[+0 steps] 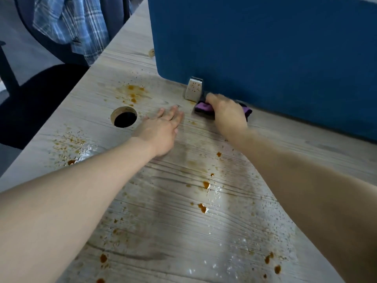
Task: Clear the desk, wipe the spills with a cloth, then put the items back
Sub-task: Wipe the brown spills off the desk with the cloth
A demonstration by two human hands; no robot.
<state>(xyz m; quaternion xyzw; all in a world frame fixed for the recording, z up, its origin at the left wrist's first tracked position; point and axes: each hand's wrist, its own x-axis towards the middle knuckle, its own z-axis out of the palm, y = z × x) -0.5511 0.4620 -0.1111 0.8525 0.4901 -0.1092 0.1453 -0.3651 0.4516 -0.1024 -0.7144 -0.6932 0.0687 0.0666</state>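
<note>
A pale wood-grain desk [204,231] carries brown spill spots: a splash [133,93] at the far left, droplets [205,196] in the middle and more near the front. My right hand [226,111] grips a purple cloth [203,108] and presses it on the desk at the foot of the blue partition, just right of a spattered metal bracket [193,88]. My left hand [163,129] lies flat on the desk with fingers straight, left of the cloth.
A blue partition [265,48] walls off the desk's far side. A round cable hole [124,117] sits left of my left hand. Beyond the desk's left edge stands a dark chair [40,103] with a plaid shirt [75,25] draped over it.
</note>
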